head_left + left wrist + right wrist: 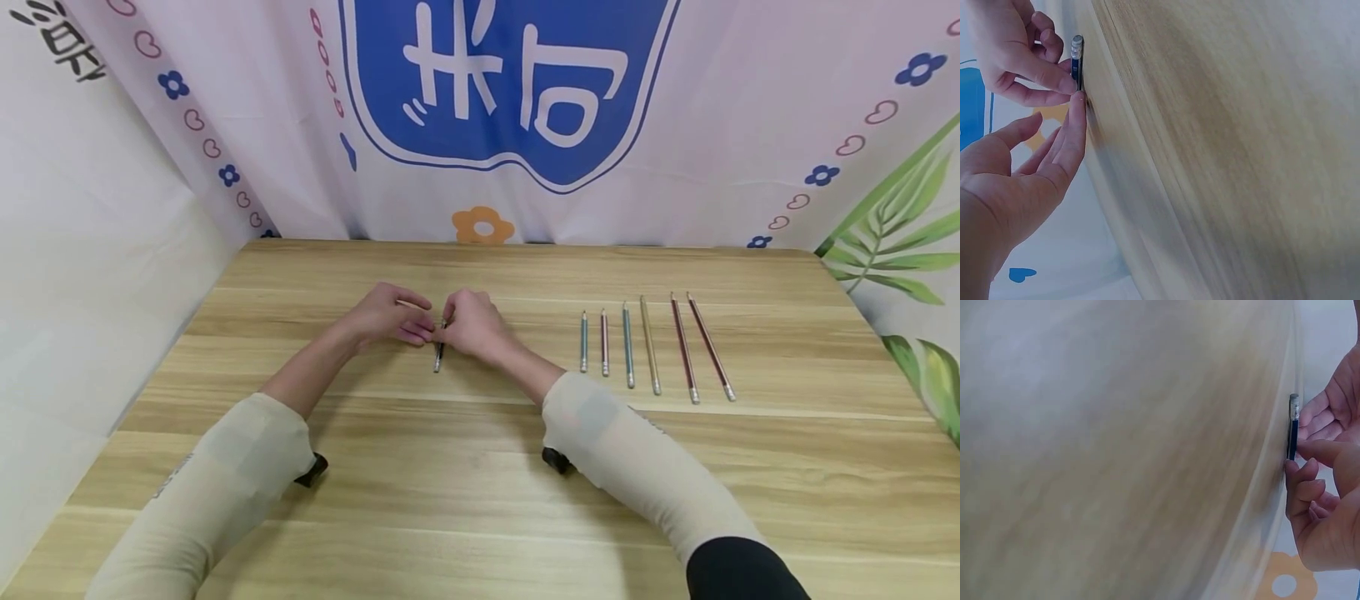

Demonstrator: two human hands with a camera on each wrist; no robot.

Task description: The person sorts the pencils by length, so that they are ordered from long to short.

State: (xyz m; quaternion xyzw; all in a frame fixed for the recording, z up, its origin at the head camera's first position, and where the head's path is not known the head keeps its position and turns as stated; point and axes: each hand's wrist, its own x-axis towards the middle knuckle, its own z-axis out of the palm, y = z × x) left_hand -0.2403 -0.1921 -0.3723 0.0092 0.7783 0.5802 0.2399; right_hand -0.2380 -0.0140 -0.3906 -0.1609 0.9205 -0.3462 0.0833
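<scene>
A short dark blue pencil (439, 357) with a silver eraser end lies on the wooden table, that end pointing toward the person. My right hand (476, 323) pinches it between thumb and fingers, hiding its far part in the head view. From the left, my left hand (390, 315) reaches in with fairly straight fingers, its fingertips right beside the pencil. The left wrist view has the left hand (1029, 178) below the pencil (1077, 59). In the right wrist view, the right hand's fingers (1325, 450) meet the pencil (1293, 425).
Several pencils stand in a row to the right, from a short blue pencil (584, 342) to a long red pencil (711, 346); a yellow pencil (650, 346) lies mid-row. A printed curtain (300, 192) hangs behind the table (450, 500).
</scene>
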